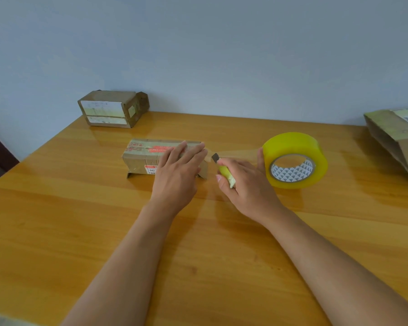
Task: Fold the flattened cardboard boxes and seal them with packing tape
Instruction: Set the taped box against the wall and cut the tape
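My left hand (178, 164) lies flat, fingers straight, pressing the tape end onto the box (151, 158) at the surface (80, 220) centre. My right hand (243, 180) is clamped round the cutter (224, 169), blade up against the strip (238, 152) stretched toward the roll (295, 160) at 3 o'clock. Risks, as I judge them: blade close to my left fingertips (201, 149), so a slip cuts skin; a slack strip would tear ragged or curl back on itself; the light box may slide if I ease off.
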The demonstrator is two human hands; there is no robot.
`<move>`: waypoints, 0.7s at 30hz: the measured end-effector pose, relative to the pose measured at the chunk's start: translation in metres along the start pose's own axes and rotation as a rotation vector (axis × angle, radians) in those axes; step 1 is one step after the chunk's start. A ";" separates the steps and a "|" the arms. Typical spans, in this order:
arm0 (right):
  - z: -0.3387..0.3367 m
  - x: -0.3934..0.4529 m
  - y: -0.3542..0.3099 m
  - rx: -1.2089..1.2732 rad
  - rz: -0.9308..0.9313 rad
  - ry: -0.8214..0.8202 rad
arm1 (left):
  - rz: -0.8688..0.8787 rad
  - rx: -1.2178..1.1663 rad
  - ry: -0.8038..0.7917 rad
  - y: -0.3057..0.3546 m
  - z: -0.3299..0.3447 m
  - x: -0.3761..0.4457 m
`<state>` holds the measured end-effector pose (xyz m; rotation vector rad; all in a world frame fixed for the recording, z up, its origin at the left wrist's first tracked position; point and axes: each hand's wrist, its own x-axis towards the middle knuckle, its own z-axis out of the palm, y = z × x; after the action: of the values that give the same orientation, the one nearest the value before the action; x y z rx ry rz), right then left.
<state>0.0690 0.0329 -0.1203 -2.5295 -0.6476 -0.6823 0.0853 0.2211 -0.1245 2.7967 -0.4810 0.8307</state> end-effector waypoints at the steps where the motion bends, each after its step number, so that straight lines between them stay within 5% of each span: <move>1: -0.001 0.000 0.000 0.010 0.006 -0.005 | 0.002 0.001 0.000 0.000 0.000 0.000; 21: -0.012 -0.002 -0.004 0.247 0.079 -0.114 | -0.008 -0.028 -0.009 0.000 -0.002 0.000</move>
<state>0.0607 0.0291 -0.1111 -2.3622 -0.6247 -0.4052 0.0846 0.2218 -0.1232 2.7759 -0.4782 0.8038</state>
